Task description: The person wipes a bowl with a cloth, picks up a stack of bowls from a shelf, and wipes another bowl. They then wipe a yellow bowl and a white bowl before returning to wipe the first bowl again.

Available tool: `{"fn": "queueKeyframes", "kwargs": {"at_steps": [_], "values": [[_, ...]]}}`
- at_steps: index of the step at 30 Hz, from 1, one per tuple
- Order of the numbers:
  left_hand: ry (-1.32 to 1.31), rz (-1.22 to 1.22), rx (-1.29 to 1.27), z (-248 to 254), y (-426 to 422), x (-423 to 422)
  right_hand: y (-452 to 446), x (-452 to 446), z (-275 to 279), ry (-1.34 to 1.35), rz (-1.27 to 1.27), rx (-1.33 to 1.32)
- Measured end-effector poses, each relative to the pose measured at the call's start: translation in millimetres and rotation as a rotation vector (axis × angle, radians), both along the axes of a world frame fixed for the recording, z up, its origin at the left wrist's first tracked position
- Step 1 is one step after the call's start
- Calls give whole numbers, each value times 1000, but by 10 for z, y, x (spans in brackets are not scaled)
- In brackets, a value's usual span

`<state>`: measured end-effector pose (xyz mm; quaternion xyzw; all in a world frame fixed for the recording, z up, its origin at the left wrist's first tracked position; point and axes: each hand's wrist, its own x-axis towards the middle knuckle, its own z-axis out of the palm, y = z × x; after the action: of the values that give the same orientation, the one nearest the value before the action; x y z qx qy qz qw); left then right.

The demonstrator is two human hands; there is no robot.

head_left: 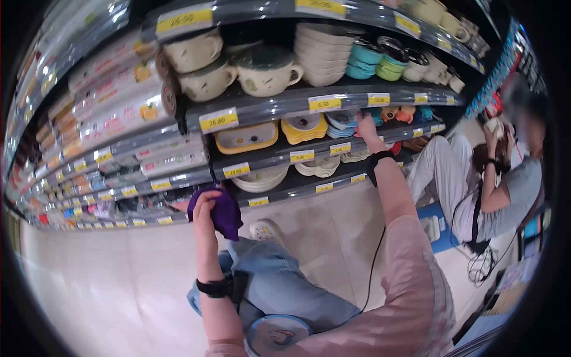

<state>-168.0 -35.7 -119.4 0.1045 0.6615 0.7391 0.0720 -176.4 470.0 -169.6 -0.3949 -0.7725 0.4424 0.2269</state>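
My left hand (204, 209) is closed around a purple cloth (223, 214), held in front of the lower shelves. My right hand (366, 127) reaches into the shelf at the right edge of a stack of blue dishes (341, 121); its visible fingers are stretched out, and I cannot tell whether they touch the stack. On my lap lies a round blue-rimmed plate (279, 334) with a picture in its middle. Left of the blue stack are yellow dishes (304, 135) and a yellow-rimmed tray (247, 141).
Cream mugs (266, 72), white bowls (324, 55) and turquoise pots (363, 60) fill the shelf above. Wrapped rolls (131, 101) are stacked at left. A person (505, 178) sits at right beside a blue stool (437, 226). Black cables (483, 265) lie on the floor.
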Motion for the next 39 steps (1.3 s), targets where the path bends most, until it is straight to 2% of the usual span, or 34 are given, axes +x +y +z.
{"fn": "queueKeyframes", "kwargs": {"at_steps": [1,2,4,7,9,11,13,14,16,18,20,24,26,30,32,33,35,36,38,39], "values": [[38,11,-33,43,11,23,25,-10,-10,-88,41,83],[-53,4,7,67,17,22,40,-22,-52,-176,90,164],[-4,34,-36,23,-21,-28,-57,13,-119,-467,31,652],[-84,176,-80,-8,-69,-85,-367,138,-100,-469,-37,669],[-111,220,-52,41,-56,-77,-435,256,-271,-178,-264,624],[-82,235,-89,47,-55,-67,-496,443,-647,-81,-279,655],[-92,256,-34,33,-83,-77,-765,697,-978,29,-66,614],[-94,270,20,24,-92,-93,-886,823,-1147,-3,96,545],[-118,309,107,-17,-121,-116,-1167,1055,-1439,-230,419,305],[-83,317,102,-19,-135,-105,-1620,1293,-1339,-416,675,422],[-93,312,83,20,-148,-68,-1714,1360,-1610,-447,914,413],[-122,340,182,85,-193,-12,-1894,1251,-1803,-458,952,391],[-78,403,213,75,-222,-10,-1964,1103,-1820,-507,885,279],[-5,489,204,75,-287,-24,-2086,678,-1913,-491,819,334],[-13,495,232,143,-291,22,-2107,349,-2087,-544,674,-78],[-14,498,260,108,-287,4,-2157,225,-2044,-549,689,-78],[-37,487,292,105,-286,1,-2239,-6,-1976,-241,281,-931],[-36,489,297,110,-277,0,-2290,-99,-1962,-252,296,-933],[-31,504,335,122,-246,-10,-2370,-293,-1939,-75,58,-1040],[-44,487,355,134,-234,-15,-2372,-377,-1968,-87,32,-1038]]}}
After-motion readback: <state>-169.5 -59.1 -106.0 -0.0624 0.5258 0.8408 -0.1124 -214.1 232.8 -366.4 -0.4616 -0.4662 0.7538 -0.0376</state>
